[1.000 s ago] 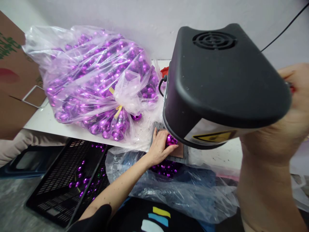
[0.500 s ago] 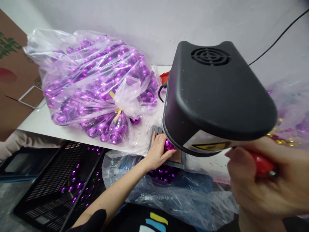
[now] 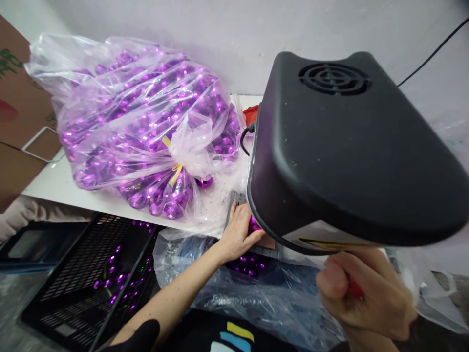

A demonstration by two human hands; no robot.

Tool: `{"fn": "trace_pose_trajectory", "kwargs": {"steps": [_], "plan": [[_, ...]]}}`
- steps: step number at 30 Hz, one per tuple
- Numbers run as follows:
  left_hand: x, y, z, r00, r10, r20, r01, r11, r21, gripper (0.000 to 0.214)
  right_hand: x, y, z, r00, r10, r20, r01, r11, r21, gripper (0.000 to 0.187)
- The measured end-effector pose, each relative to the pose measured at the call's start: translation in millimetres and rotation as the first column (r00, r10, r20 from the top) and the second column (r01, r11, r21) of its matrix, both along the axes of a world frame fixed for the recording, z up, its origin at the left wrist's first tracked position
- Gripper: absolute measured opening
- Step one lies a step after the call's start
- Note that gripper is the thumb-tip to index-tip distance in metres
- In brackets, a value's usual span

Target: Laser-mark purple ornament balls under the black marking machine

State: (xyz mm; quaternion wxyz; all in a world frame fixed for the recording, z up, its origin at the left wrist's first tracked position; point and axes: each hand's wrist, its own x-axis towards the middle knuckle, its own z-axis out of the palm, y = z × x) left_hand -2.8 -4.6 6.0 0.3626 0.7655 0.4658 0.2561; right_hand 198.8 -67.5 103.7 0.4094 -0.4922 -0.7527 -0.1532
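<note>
My left hand (image 3: 237, 231) holds a shiny purple ball (image 3: 253, 224) against a small grey plate (image 3: 236, 199) at the table's front edge, under the big black machine head (image 3: 340, 146). The fingers curl round the ball, most of which is hidden by the machine. My right hand (image 3: 361, 293) is closed in a fist round a red handle (image 3: 354, 289) just below the machine's front lip, at the lower right.
A large tied clear bag of purple balls (image 3: 139, 127) lies on the white table (image 3: 54, 183). A black slotted crate (image 3: 88, 274) with several loose purple balls sits lower left. A crumpled plastic bag (image 3: 271, 288) holds more balls below the plate. A cardboard box (image 3: 18, 112) stands far left.
My right hand has pulled the red handle down from high at the right to below the machine's front. The machine head now hangs lower over the ball. My left hand stays put.
</note>
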Motion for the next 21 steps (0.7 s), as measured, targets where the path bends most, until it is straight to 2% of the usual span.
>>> {"fn": "trace_pose_trajectory", "kwargs": {"steps": [6, 15, 19, 21], "plan": [[1.0, 0.3, -6.9, 0.995, 0.015, 0.095, -0.017, 0.999, 0.027, 0.044, -0.3, 0.5, -23.2, 0.995, 0.018, -0.097, -0.013, 0.998, 0.054, 0.006], [1.5, -0.2, -7.0, 0.99, 0.007, 0.138, -0.01, 1.0, 0.024, 0.042, -6.1, 5.3, -43.5, 0.982, -0.012, -0.188, 0.036, 0.991, 0.127, 0.009], [2.2, -0.6, -12.7, 0.986, 0.015, 0.167, -0.026, 0.998, 0.064, 0.046, -11.7, 12.5, -59.2, 0.98, -0.034, -0.196, 0.053, 0.994, 0.093, 0.004], [2.2, -1.1, -16.1, 0.985, 0.012, 0.175, -0.027, 0.996, 0.086, 0.048, -10.2, 11.1, -59.7, 0.975, -0.043, -0.219, 0.058, 0.996, 0.062, 0.006]]}}
